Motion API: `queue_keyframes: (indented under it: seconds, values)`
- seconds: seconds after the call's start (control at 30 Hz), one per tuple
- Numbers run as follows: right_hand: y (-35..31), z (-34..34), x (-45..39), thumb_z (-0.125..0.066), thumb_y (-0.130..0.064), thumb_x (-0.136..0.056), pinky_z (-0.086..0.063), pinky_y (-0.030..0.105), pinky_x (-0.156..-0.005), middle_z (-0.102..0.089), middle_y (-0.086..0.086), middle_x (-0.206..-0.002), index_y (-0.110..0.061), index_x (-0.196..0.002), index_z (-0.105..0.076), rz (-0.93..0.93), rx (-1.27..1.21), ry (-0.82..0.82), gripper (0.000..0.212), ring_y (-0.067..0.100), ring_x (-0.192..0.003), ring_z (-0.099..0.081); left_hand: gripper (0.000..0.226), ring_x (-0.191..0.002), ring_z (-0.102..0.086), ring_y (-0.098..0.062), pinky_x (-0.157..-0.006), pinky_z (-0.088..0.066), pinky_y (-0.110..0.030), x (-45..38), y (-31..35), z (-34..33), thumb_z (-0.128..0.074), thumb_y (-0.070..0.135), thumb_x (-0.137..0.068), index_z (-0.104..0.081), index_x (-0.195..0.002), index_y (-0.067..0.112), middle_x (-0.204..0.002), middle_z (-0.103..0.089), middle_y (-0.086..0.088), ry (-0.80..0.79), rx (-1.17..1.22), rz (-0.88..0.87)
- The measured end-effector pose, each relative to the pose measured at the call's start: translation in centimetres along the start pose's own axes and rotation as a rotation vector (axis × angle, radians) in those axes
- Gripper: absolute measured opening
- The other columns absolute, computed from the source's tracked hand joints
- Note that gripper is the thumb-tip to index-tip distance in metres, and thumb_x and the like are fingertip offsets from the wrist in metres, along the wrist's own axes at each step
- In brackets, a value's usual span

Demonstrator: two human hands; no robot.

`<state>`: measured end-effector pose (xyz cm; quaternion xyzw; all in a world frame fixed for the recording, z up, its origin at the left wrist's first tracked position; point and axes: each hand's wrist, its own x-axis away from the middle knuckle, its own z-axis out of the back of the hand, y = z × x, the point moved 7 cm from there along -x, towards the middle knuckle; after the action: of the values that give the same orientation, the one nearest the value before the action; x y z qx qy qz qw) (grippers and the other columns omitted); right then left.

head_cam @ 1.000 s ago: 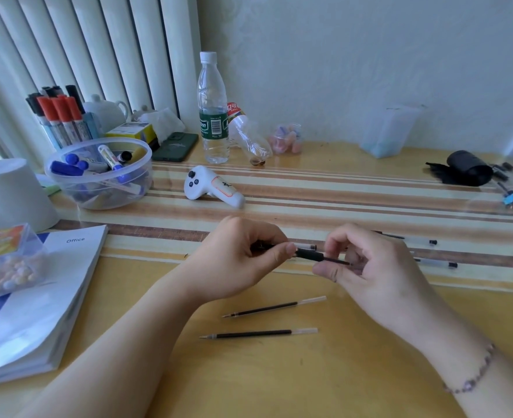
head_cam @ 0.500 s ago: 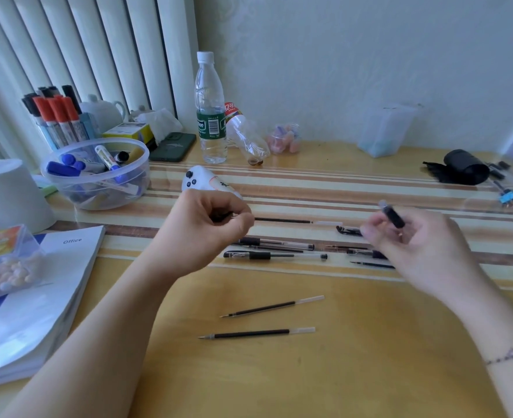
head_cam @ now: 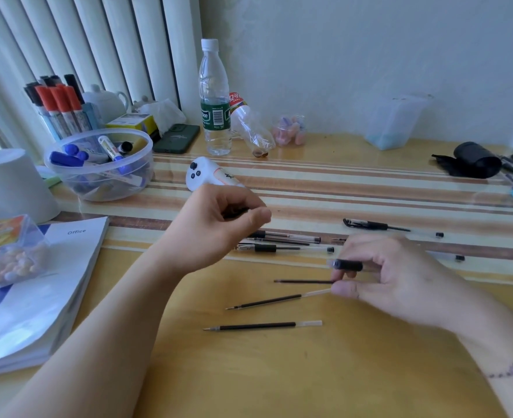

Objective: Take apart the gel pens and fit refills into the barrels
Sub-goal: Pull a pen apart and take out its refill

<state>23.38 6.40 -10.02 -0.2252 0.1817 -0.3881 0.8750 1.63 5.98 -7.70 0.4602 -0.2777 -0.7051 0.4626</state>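
Right hand (head_cam: 400,276) pinches barrel (head_cam: 347,264), axis left-right; left hand (head_cam: 219,224) clenches dark part. Three refills (head_cam: 264,326), tips left.

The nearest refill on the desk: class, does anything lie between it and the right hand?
Yes. Another refill lies between the nearest refill and the right hand, its clear end by the thumb. Only bare desk is otherwise there.

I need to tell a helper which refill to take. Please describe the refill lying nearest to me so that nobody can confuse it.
Start at the open book at the desk's left edge and look right, onto the bare yellow desk in front of the striped mat. Three refills lie there; take the nearest refill. It alone lies clear of the right hand, almost level, tip pointing left.
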Motion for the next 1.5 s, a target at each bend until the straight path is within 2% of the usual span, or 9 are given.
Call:
queue_keyframes:
  seconds: [0.4,0.5,0.67,0.87,0.93,1.03,1.13,1.27,1.5]
  values:
    - [-0.7,-2.2,0.2,-0.059,-0.069,-0.071,-0.045,0.021,-0.066,-0.059,-0.029,-0.096,-0.049,-0.095,-0.063,0.072,0.143,-0.157,0.032,-0.003,-0.089,-0.057,0.016,-0.046,-0.039,-0.009,-0.048,-0.034,-0.021,0.3,-0.1,-1.4,-0.066,0.027,-0.091,-0.071,-0.079,0.019,-0.054,-0.051,-0.009,-0.132,-0.172,-0.001]
    - [-1.4,-2.7,0.1,-0.06,-0.071,-0.07,-0.039,0.016,-0.065,-0.058,-0.03,-0.099,-0.047,-0.098,-0.064,0.114,0.113,-0.17,0.038,-0.003,-0.09,-0.057,0.016,-0.047,-0.04,-0.009,-0.049,-0.034,-0.022,0.2,-0.2,-1.4,-0.065,0.029,-0.092,-0.071,-0.079,0.02,-0.054,-0.051,-0.004,-0.13,-0.177,-0.003]
    - [-2.2,-3.3,0.4,-0.063,-0.067,-0.072,-0.049,0.027,-0.072,-0.057,-0.028,-0.1,-0.045,-0.09,-0.067,0.132,0.097,-0.202,0.03,0.001,-0.088,-0.059,0.016,-0.046,-0.041,-0.004,-0.048,-0.034,-0.017,0.2,-0.2,-1.5,-0.065,0.029,-0.091,-0.071,-0.08,0.021,-0.052,-0.051,0.009,-0.14,-0.212,-0.015]
    - [-3.1,-3.1,0.7,-0.051,-0.067,-0.079,-0.04,0.015,-0.063,-0.053,-0.028,-0.099,-0.044,-0.085,-0.062,0.194,0.205,-0.2,0.026,0.002,-0.078,-0.056,0.014,-0.043,-0.039,-0.004,-0.048,-0.032,-0.013,0.2,-0.5,-1.4,-0.066,0.028,-0.091,-0.071,-0.082,0.02,-0.048,-0.047,0.012,-0.149,-0.17,0.006]
    - [-2.7,-1.8,0.7,-0.051,-0.065,-0.082,-0.039,0.012,-0.064,-0.056,-0.026,-0.099,-0.045,-0.082,-0.059,0.171,0.14,-0.166,0.021,-0.002,-0.076,-0.057,0.013,-0.045,-0.038,-0.006,-0.05,-0.033,-0.017,0.1,-0.5,-1.2,-0.066,0.029,-0.091,-0.072,-0.085,0.02,-0.05,-0.049,0.005,-0.156,-0.13,0.011]
    - [-0.8,1.6,0.4,-0.054,-0.056,-0.082,-0.042,0.013,-0.064,-0.061,-0.017,-0.097,-0.039,-0.081,-0.06,0.117,0.024,0.03,0.019,0.004,-0.075,-0.061,0.018,-0.056,-0.043,-0.031,-0.059,-0.037,-0.025,0.0,-0.6,-1.0,-0.064,0.034,-0.087,-0.073,-0.09,0.019,-0.066,-0.057,-0.024,-0.17,-0.017,0.028]
    - [1.0,3.5,0.3,-0.056,-0.051,-0.083,-0.035,0.011,-0.056,-0.062,-0.015,-0.096,-0.035,-0.077,-0.061,0.071,0.031,0.168,0.018,0.004,-0.063,-0.054,0.016,-0.045,-0.035,-0.003,-0.051,-0.032,-0.008,0.0,-0.4,-0.9,-0.064,0.027,-0.089,-0.074,-0.091,0.015,-0.05,-0.047,0.011,-0.182,0.118,0.025]
    - [2.0,3.5,0.2,-0.056,-0.054,-0.083,-0.038,0.022,-0.054,-0.061,-0.016,-0.099,-0.034,-0.079,-0.06,0.044,0.061,0.201,0.02,0.015,-0.055,-0.05,0.013,-0.044,-0.026,-0.001,-0.045,-0.024,-0.01,0.0,-0.4,-0.8,-0.063,0.022,-0.086,-0.075,-0.088,0.021,-0.049,-0.034,0.015,-0.191,0.204,0.029]
    - [2.2,3.6,0.3,-0.054,-0.057,-0.081,-0.043,0.032,-0.055,-0.06,-0.02,-0.1,-0.036,-0.078,-0.059,-0.001,0.093,0.213,0.022,0.012,-0.058,-0.053,0.013,-0.043,-0.033,0.002,-0.046,-0.028,-0.007,0.0,-0.3,-1.1,-0.061,0.018,-0.088,-0.073,-0.089,0.019,-0.049,-0.045,0.018,-0.21,0.227,0.009]
